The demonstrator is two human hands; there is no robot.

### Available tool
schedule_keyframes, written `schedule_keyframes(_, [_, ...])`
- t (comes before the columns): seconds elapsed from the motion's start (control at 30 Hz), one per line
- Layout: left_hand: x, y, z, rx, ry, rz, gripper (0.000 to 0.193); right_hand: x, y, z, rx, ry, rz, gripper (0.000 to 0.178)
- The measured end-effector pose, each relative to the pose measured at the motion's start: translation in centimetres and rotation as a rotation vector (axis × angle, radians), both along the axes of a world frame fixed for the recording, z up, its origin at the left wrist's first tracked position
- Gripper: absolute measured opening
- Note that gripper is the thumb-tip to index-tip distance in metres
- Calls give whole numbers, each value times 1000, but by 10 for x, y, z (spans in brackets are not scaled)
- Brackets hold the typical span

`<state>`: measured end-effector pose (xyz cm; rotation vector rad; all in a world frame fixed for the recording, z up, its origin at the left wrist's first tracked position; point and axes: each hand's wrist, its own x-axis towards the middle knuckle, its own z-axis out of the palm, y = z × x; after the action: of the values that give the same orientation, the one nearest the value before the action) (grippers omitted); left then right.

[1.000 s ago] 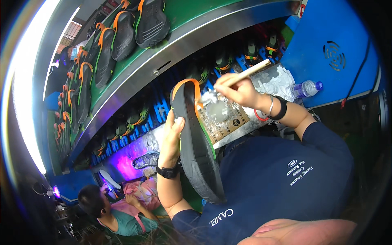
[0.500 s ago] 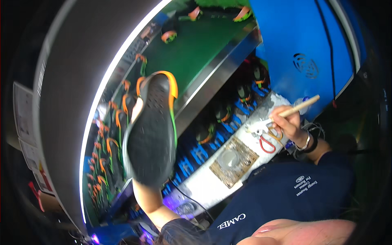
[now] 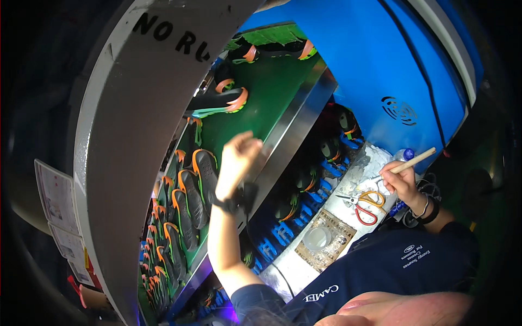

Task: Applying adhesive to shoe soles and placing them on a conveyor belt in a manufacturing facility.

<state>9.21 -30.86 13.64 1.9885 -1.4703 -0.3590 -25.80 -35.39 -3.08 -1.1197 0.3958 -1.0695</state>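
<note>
Apparently placed sole (image 3: 209,102) on green belt (image 3: 263,103), freeing left hand (image 3: 241,158), blurred, half-open and empty; kept brush (image 3: 414,160) gripped in right hand (image 3: 401,180).

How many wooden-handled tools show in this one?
1. The wooden-handled tool is in the right hand, over the white worktable. The left hand, over the green surface, shows none. Others may be hidden.

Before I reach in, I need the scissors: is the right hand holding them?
No, the right hand grips a pale wooden handle, while the scissors lie on the white bench.
</note>
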Motion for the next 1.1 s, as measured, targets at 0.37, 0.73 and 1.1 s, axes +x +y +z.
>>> schedule_keyframes(0.37, [-20, 144, -20, 319, -671, 1075, 95, 57, -4, 8, 57, -55, 368, 8])
schedule_keyframes(0.73, [18, 122, -32, -799, -137, 858, 61, 44, -2, 0, 71, -60, 347, 7])
schedule_keyframes(1.1, [86, 47, -10, -564, -278, 755, 64, 26, -7, -19, 133, -65, 231, 6])
